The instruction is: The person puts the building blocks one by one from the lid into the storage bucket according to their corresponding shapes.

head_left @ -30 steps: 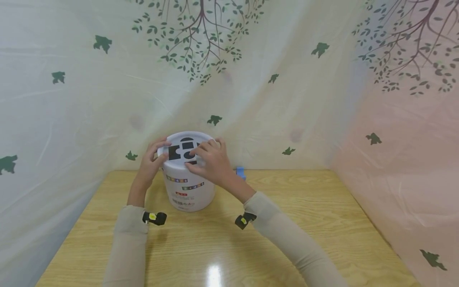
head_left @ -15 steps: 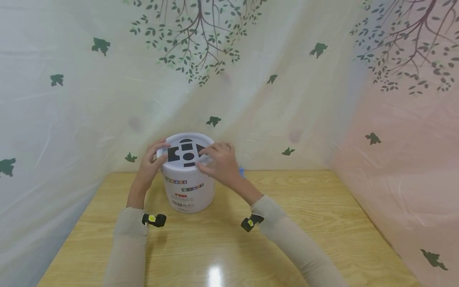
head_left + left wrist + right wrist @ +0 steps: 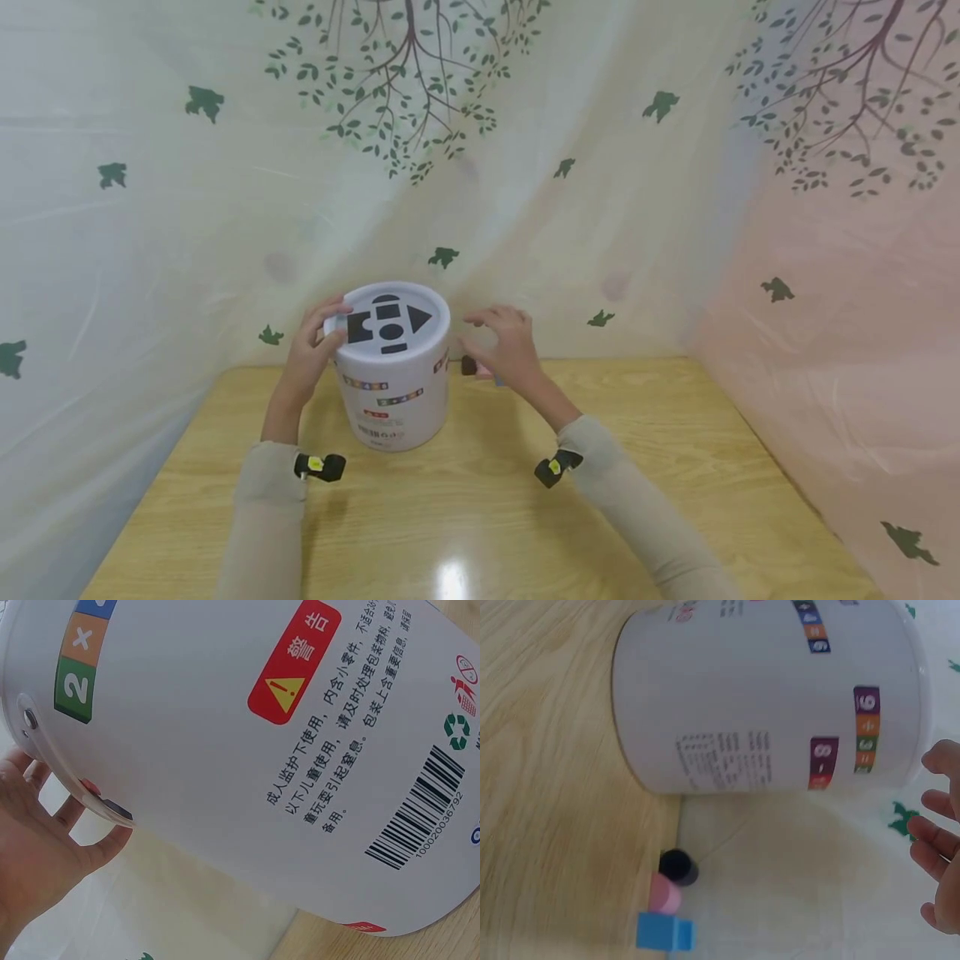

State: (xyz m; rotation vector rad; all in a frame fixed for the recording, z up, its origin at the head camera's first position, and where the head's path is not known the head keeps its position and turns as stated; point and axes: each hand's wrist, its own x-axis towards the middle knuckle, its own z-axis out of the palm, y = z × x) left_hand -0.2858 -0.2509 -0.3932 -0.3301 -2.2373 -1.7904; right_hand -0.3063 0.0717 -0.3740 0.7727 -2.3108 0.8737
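We count two hands (image 3: pixel 306 348), one white bucket (image 3: pixel 401 412) between them and, near the right hand (image 3: pixel 512 343), three small blocks (image 3: pixel 655 931).

Beside the bucket (image 3: pixel 393 408), my right hand (image 3: pixel 510 346) partly hides the blue block (image 3: pixel 656 931) from the head view. On the bucket's left, my left hand (image 3: pixel 306 346) is cropped by the left wrist view; the bucket's fine print (image 3: pixel 705 761) blurs in the right one.
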